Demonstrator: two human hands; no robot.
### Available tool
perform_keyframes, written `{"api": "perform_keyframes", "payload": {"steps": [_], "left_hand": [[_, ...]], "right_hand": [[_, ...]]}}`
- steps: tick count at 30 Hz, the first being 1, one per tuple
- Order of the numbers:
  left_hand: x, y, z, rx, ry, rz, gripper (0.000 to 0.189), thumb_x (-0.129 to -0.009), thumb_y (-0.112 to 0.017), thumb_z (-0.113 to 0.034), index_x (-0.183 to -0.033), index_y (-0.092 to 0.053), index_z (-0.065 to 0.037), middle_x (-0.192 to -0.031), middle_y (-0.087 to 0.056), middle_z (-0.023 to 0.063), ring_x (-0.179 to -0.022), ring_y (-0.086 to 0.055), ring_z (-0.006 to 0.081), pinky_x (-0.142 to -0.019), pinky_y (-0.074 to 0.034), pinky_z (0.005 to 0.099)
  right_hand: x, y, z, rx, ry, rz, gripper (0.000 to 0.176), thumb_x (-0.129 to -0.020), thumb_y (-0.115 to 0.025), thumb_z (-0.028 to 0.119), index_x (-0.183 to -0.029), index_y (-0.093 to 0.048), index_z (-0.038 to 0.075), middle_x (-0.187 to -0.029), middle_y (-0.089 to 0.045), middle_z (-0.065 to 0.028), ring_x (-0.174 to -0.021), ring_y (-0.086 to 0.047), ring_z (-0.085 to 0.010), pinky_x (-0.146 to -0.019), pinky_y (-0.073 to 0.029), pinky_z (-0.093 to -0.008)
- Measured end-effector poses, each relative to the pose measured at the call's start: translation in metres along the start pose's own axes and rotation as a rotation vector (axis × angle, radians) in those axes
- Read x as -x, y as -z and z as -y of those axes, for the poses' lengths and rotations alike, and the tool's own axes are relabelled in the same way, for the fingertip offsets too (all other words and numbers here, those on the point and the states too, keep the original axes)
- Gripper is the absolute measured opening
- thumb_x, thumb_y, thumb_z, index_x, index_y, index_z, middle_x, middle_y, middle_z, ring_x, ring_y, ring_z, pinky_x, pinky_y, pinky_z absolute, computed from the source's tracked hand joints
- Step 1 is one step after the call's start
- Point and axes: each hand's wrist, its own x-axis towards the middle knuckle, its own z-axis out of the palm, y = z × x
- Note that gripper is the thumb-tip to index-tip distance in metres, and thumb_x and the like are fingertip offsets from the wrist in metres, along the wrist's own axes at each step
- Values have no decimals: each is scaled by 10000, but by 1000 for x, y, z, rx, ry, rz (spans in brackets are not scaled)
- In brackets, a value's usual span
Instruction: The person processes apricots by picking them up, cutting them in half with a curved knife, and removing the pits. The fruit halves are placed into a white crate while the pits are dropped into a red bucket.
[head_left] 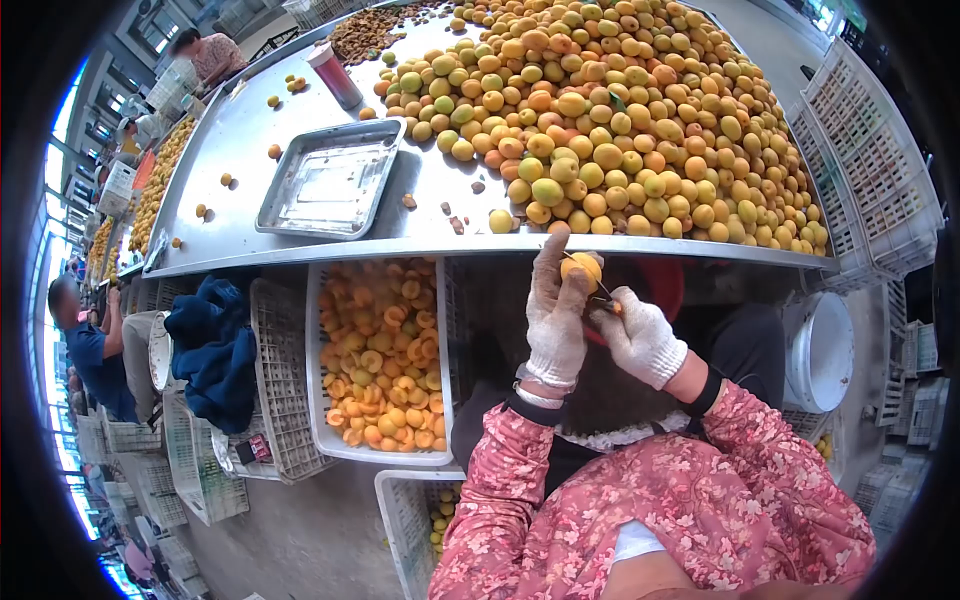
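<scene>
Both my hands wear pale, stained gloves. In front of the table edge, my left hand [556, 325] holds a yellow-orange apricot [580, 270] between its thumb and fingers. To its right, my right hand [642, 337] is closed around the handle of a small knife [606, 300], whose blade is against or very near the apricot. A red bucket [668, 285] is partly hidden behind my hands. On the metal table [420, 242], just beyond them, lies a large heap of whole apricots [640, 130]. Left of my arms is a white crate [447, 400] of halved apricots [385, 360].
A metal tray [330, 180] and a red cup [335, 75] are on the table. A white bucket [820, 350] and stacked crates [870, 150] stand at the right. Dark blue cloth [212, 350] hangs over a crate at left. Other people [95, 345] sit farther left.
</scene>
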Motion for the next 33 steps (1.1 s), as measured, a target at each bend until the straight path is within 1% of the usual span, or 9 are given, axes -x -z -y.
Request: {"api": "perform_keyframes", "payload": {"steps": [3, 5, 11, 15, 19, 21, 24, 26, 33], "left_hand": [[6, 0, -1, 102, 100, 16, 597, -985, -521, -482, -1363, -461, -24, -1093, -638, 147, -1061, -603, 213, -969, -463, 335], [8, 4, 12, 543, 339, 24, 639, -972, -463, -580, -1293, -496, -29, -1070, -653, 157, -1067, -604, 241, -952, -473, 345], [0, 9, 12, 298, 263, -27, 684, -940, -434, -662, -1193, -546, -36, -1083, -669, 169, -1040, -617, 256, -886, -490, 337], [3, 4, 11, 438, 375, -24, 648, -940, -479, -635, -1164, -558, -32, -1080, -671, 164, -1006, -625, 227, -854, -499, 317], [2, 10, 14, 216, 262, 44, 639, -994, -406, -581, -1230, -529, -1, -1112, -663, 204, -1066, -618, 293, -951, -477, 379], [3, 9, 15, 139, 189, 100, 553, -1027, -393, -485, -1293, -467, -6, -1122, -656, 216, -1063, -617, 296, -981, -462, 392], [2, 1, 11, 245, 135, 58, 358, -1014, -530, -194, -1313, -415, -35, -1142, -625, 196, -1113, -612, 331, -1017, -456, 430], [2, -5, 9, 211, 135, 26, 337, -1002, -544, -151, -1297, -430, -35, -1106, -620, 178, -1099, -621, 336, -997, -476, 441], [5, 5, 22, 171, 246, -14, 244, -972, -566, -111, -1188, -500, -22, -1053, -637, 170, -1049, -651, 349, -955, -512, 443]], "right_hand": [[3, -8, -6, 6, 45, -20, 251, -920, -631, 230, -1016, -509, 33, -710, -625, -191, -690, -640, -418, -564, -506, -450], [4, -17, -17, 21, 101, -101, 250, -929, -625, 245, -989, -499, 38, -716, -626, -196, -694, -638, -425, -571, -504, -453], [3, -12, -13, -28, -44, 47, 303, -930, -624, 239, -1126, -523, 31, -772, -645, -213, -724, -640, -440, -592, -512, -454], [5, -16, -9, -222, 41, -27, 240, -932, -626, 236, -1018, -541, 29, -766, -651, -209, -727, -658, -424, -600, -508, -450], [-1, -7, -4, -271, -62, -15, 242, -925, -635, 245, -960, -540, 26, -718, -646, -200, -704, -662, -412, -589, -517, -448], [-6, 4, -9, 115, 39, 44, 284, -923, -632, 285, -976, -546, 20, -713, -648, -200, -661, -655, -410, -574, -526, -453], [-12, 4, -22, 226, 69, 41, 339, -926, -614, 348, -962, -545, 18, -678, -640, -195, -612, -646, -402, -549, -524, -464], [-12, 9, -16, 257, 23, 82, 361, -934, -595, 381, -954, -539, 25, -661, -633, -193, -604, -645, -399, -545, -521, -472], [4, -6, -32, -207, -43, 153, 339, -973, -537, 343, -1014, -580, 9, -797, -652, -231, -742, -662, -398, -633, -508, -440]]}}
